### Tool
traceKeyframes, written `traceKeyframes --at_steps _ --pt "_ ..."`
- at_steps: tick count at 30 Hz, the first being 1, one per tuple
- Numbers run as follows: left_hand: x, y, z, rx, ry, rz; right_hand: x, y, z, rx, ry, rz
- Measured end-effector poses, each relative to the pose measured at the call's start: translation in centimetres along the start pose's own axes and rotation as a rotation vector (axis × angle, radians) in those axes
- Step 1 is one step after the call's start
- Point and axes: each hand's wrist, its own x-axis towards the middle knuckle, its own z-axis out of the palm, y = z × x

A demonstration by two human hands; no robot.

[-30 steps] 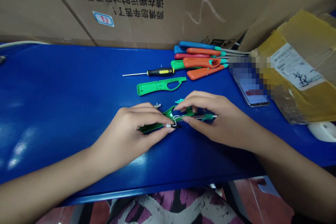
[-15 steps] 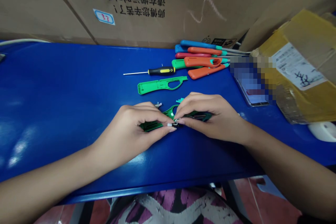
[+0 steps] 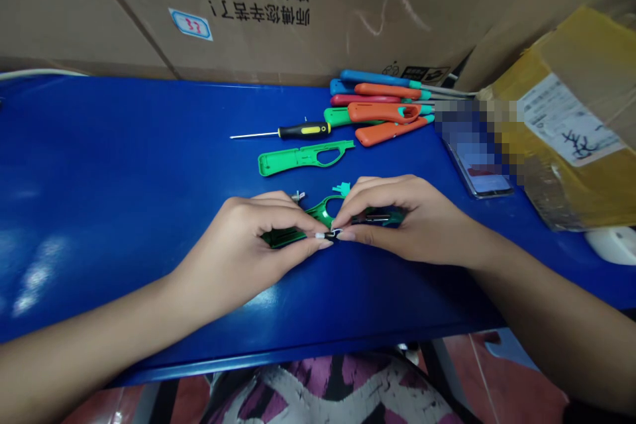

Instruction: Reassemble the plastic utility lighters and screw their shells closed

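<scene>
Between my hands is a small black-and-white lighter part [image 3: 326, 236] with what looks like a thin wire at its right end. The thumb and forefinger of my left hand [image 3: 253, 232] pinch its white end. My right hand [image 3: 402, 215] pinches the wire end, fingertips almost meeting the left ones. Just behind and partly under my fingers lies a green lighter shell half [image 3: 322, 211], its two ends largely covered. A teal plastic piece [image 3: 342, 189] sits behind my right fingertips, and a small metal fitting [image 3: 298, 196] shows past my left knuckles. Farther back rests the other green shell half [image 3: 288, 160], inner side up.
A black-and-yellow screwdriver [image 3: 304, 130] lies behind the shell half. Several long-necked lighters [image 3: 382, 112] are piled at the back against a large cardboard box [image 3: 238, 46]. To the right are a phone [image 3: 479, 165], a taped carton [image 3: 581, 112] and a white round object [image 3: 613, 244].
My right fingertips have shifted slightly right and changed their pinch on the wire end. More of the teal piece shows. My left hand keeps its hold, and the view has tilted slightly.
</scene>
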Motion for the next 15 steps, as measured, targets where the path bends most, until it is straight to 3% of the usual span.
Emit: traceKeyframes --at_steps 6,15 --pt "-0.07 0.06 0.06 -0.009 0.018 0.006 0.01 -0.60 0.40 -0.011 0.062 0.178" --pt "-0.16 0.08 0.08 -0.023 0.029 -0.011 -0.05 -0.32 0.10 -0.007 -0.009 0.054"
